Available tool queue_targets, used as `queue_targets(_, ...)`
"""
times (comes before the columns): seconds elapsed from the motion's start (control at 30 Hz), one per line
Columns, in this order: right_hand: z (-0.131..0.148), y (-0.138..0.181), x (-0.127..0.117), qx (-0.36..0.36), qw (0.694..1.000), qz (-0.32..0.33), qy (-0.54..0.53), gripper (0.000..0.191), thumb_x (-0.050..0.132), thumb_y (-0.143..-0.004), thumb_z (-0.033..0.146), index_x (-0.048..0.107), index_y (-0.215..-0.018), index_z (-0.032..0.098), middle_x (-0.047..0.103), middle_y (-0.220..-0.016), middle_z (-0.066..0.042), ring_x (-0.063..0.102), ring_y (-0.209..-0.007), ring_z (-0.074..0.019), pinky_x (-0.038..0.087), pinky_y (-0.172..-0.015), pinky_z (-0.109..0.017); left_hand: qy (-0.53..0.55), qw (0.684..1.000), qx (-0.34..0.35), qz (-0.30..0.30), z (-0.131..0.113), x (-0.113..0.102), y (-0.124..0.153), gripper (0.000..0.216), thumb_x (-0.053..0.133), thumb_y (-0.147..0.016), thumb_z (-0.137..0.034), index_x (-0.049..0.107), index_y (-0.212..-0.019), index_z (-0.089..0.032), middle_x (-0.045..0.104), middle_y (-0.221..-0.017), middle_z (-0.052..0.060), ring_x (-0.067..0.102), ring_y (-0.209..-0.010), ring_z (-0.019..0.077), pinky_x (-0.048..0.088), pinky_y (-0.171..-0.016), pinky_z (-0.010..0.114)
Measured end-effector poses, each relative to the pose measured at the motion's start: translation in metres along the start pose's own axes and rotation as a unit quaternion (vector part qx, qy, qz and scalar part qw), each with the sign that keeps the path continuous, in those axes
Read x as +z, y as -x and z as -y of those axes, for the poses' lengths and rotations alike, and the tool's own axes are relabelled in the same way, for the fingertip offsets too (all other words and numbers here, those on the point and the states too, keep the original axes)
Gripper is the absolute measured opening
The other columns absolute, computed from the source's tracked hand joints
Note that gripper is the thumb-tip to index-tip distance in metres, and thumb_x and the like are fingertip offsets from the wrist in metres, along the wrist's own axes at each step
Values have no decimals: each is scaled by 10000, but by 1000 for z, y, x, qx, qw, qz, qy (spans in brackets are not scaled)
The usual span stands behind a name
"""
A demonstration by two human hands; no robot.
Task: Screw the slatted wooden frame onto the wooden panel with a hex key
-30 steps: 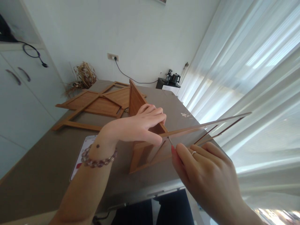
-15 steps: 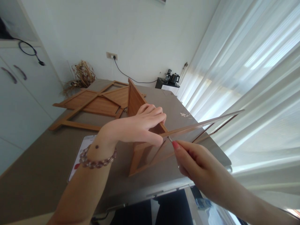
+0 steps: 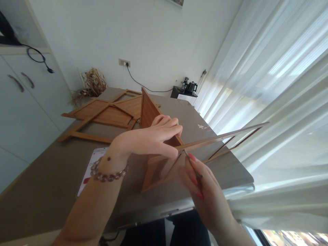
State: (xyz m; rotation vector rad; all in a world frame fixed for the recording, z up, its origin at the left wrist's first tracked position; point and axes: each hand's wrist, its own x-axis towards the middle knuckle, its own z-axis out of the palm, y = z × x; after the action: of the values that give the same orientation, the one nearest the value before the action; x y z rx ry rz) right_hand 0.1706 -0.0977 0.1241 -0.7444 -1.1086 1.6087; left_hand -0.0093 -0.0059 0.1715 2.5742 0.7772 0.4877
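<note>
The desk (image 3: 51, 184) takes up most of the view, with a curtain (image 3: 269, 68) hanging along its right side. At its far end a set of flat frames (image 3: 107, 114) lies loose, crossed over one another and joined to nothing that shows.

Nearer the person a panel (image 3: 147, 111) stands upright on its edge. A slatted frame (image 3: 225, 135) meets the panel's near top corner, and its long rail juts out over the desk edge toward the curtain. Below the corner, more rails of this frame reach down to the desk. By my reading, one side piece is in place against the panel and its corner joint is being worked on, while the flat frames are the share not yet put up.

The left hand (image 3: 151, 140) lies over the panel's top corner, its fingers (image 3: 169, 123) curled down and closed on the wood, holding it upright. The right hand (image 3: 205, 194) comes up from below, fingers (image 3: 192, 159) pinched shut around a thin metal tool (image 3: 186, 153) whose tip sits at the joint, just beside the left thumb. Whether a screw is there I cannot tell, as it is too small to make out.

A phone (image 3: 88, 171) lies on the desk under the left wrist, partly hidden by a bead bracelet (image 3: 107, 176).
</note>
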Motion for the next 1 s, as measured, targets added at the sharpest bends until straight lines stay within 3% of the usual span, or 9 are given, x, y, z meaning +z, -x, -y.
queue_targets(0.13,-11,-5,-4,-152,971,-105,152,358,468,-1004,397,442,-696,217,366,-525,73,304,-463,-88,227,-456,-249,3,1000,-1,0,-1,0,0,247,579,-811,-382,407,-848,-207,386,-941,-1,329,-942,210,238,-864,330)
queue_targets(0.27,-20,-5,-3,-368,873,-184,263,213,404,-1037,319,504,-865,244,493,-667,48,448,-572,-107,373,-574,-262,11,1000,0,-7,-3,0,0,232,578,-820,-370,415,-856,-208,392,-945,-8,331,-946,200,235,-887,333)
queue_targets(0.47,-31,2,-23,-470,746,-76,466,310,306,-1036,255,615,-1045,227,673,-839,-52,599,-846,-202,472,-770,-380,9,1000,6,-8,-1,0,0,256,579,-800,-390,399,-822,-209,395,-930,-2,343,-936,210,253,-900,362)
queue_targets(0.6,-90,24,-33,-587,611,-40,530,211,481,-972,240,673,-1013,318,673,-747,30,563,-686,-142,450,-707,-300,-1,1000,17,-14,1,1,-1,313,584,-780,-451,385,-785,-209,393,-923,16,341,-936,230,266,-933,410)
queue_targets(0.7,-151,49,-20,-521,618,8,588,200,539,-941,382,715,-1025,432,716,-970,92,603,-863,-146,455,-760,-280,-4,1000,-1,-7,1,1,-2,268,568,-756,-393,376,-756,-206,388,-919,24,346,-939,238,285,-937,436)
queue_targets(0.73,-167,56,-16,-510,597,80,614,215,554,-932,440,693,-1092,474,686,-1146,139,598,-978,-138,465,-762,-259,-2,1000,-6,-7,1,2,-2,261,562,-753,-387,375,-750,-204,388,-919,26,348,-942,240,289,-943,448)
queue_targets(0.8,-181,64,-16,-492,556,128,657,247,599,-921,400,664,-1118,534,580,-1308,241,541,-1124,-94,466,-732,-214,3,1000,-13,-11,-1,2,-1,253,551,-754,-384,379,-741,-200,388,-922,28,354,-951,242,292,-961,473)
queue_targets(0.9,-152,56,-35,-507,542,16,670,316,621,-883,320,661,-1137,505,546,-1356,218,508,-1211,-165,466,-789,-289,9,1000,-14,-21,-5,1,0,241,547,-767,-382,397,-735,-196,384,-933,24,366,-969,237,304,-976,494)
queue_targets(1.0,-74,20,-52,-564,508,-111,642,803,648,-802,131,332,-1516,317,322,-1571,-13,375,-1371,-301,332,-1080,-497,2,1000,-18,-20,-6,1,1,231,552,-793,-379,420,-741,-197,396,-958,19,377,-982,225,328,-982,482)
